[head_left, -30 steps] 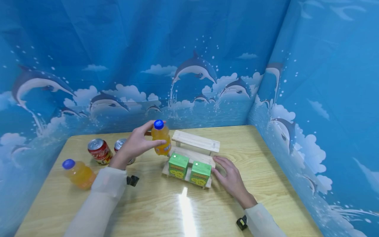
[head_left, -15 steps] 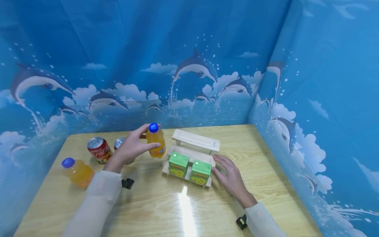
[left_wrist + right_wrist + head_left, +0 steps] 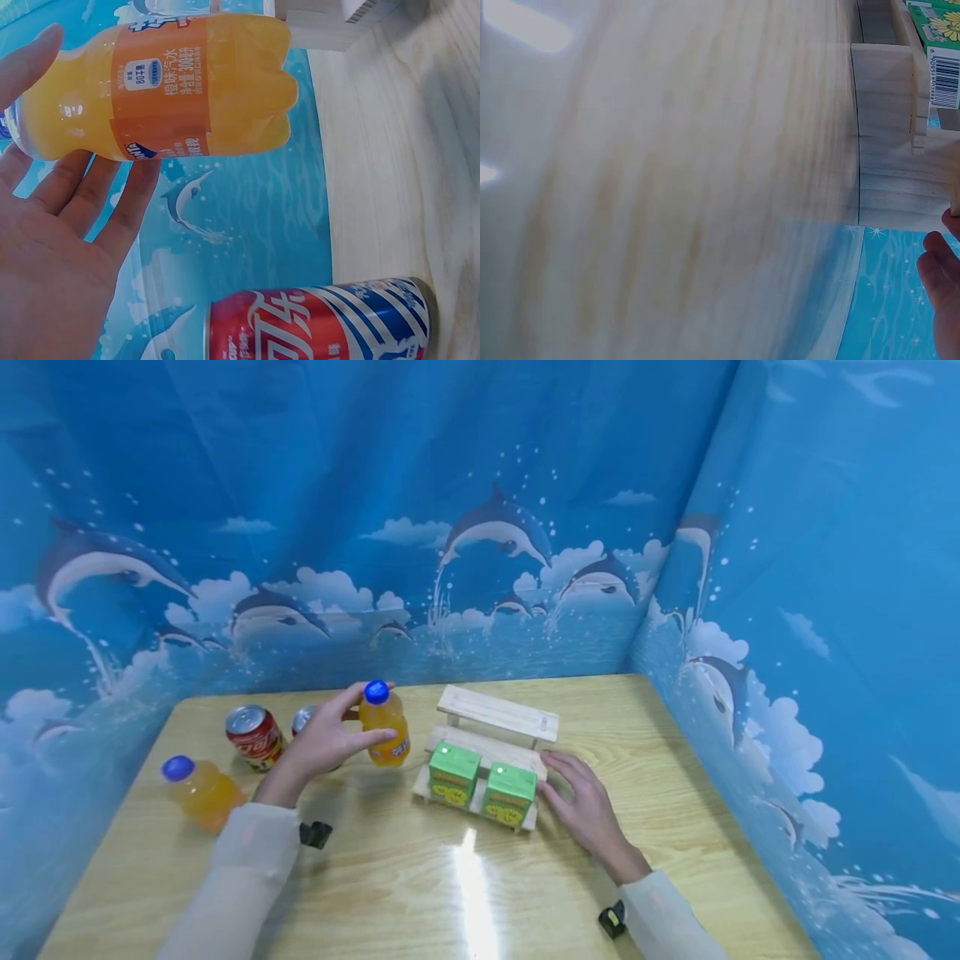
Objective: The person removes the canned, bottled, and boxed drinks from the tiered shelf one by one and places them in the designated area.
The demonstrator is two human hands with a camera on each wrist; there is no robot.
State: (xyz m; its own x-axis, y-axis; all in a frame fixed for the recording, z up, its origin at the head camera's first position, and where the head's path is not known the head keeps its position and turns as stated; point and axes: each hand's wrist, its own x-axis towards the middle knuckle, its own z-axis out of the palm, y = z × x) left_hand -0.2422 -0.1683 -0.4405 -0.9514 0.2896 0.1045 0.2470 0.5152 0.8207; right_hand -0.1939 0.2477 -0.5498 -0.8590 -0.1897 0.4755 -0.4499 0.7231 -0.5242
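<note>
An orange soda bottle with a blue cap is in my left hand, thumb on one side and fingers on the other. In the left wrist view its orange label shows, and its base is off the table. It is left of a stepped wooden rack. Two green drink cartons stand side by side on the rack's lowest step. My right hand rests at the rack's right end, fingers extended; in the right wrist view its fingertips are right at the wood.
A red cola can stands at the back left, with a second can partly hidden behind my left hand. Another orange soda bottle stands by my left forearm. A dolphin-print curtain borders the table.
My left hand has moved left and slightly toward me with the soda bottle, away from the rack. My right hand and the cartons have stayed put.
</note>
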